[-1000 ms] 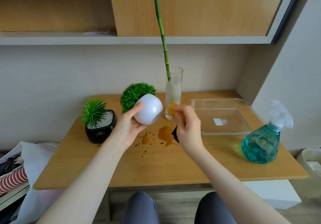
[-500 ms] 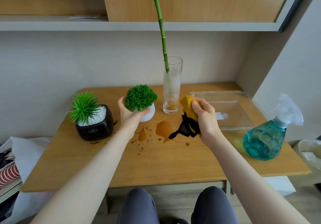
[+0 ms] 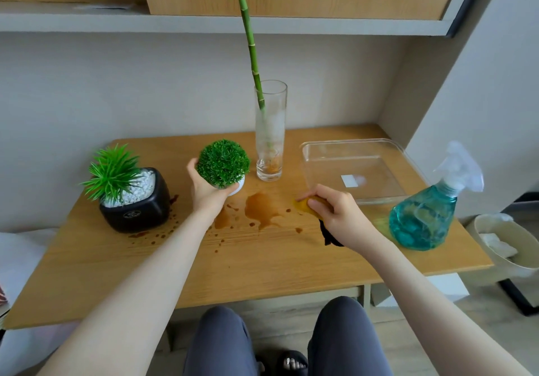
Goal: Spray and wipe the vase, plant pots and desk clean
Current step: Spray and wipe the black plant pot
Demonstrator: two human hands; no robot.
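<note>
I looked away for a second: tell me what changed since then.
The left hand turned the tilted round white pot upright, keeping its grip. The right hand lowered the yellow cloth from the glass vase onto the wooden desk. Everything else stayed put.

Home study nook – wooden desk (image 3: 262, 267), wall shelf (image 3: 204, 22)

The desk (image 3: 262, 264) is light wood with visible grain, marked near its middle by brown spill stains (image 3: 261, 209); left of the stains a glossy black pot (image 3: 137, 212) holds white pebbles and bright green spiky leaves. Right of the stains lie a yellow and black cloth (image 3: 307, 205) and a clear spray bottle (image 3: 425, 215) of teal liquid. Behind the stains stand a white pot (image 3: 239, 186) with a dark green ball of foliage and a clear glass vase (image 3: 270, 136) with a green stalk.
</note>
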